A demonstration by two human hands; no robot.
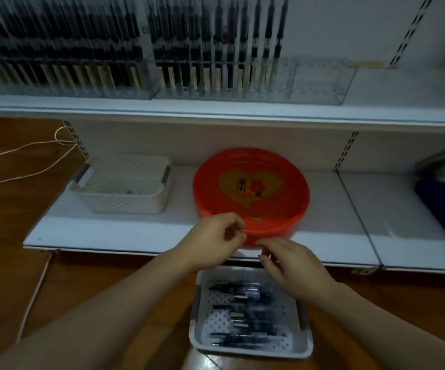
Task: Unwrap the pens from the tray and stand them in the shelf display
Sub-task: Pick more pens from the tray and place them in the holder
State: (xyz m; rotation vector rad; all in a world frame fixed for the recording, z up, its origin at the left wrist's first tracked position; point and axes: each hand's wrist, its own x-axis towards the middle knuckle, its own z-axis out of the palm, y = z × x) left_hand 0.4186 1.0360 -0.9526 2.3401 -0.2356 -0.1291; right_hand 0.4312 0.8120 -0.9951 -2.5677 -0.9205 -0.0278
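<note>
Both hands' grip curled, contents unclear, above tray (250, 351)

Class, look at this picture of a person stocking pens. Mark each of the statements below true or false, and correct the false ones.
1. The tray of pens sits on the floor. True.
2. The red basin holds pens. False: no pens show in it, only a yellow heart design.
3. The display on the upper shelf has free space at its right end. True.
4. The basket stands right of the basin. False: it stands to the left.
5. The left hand and right hand are inside the tray. False: they are raised above it, before the basin.
</note>
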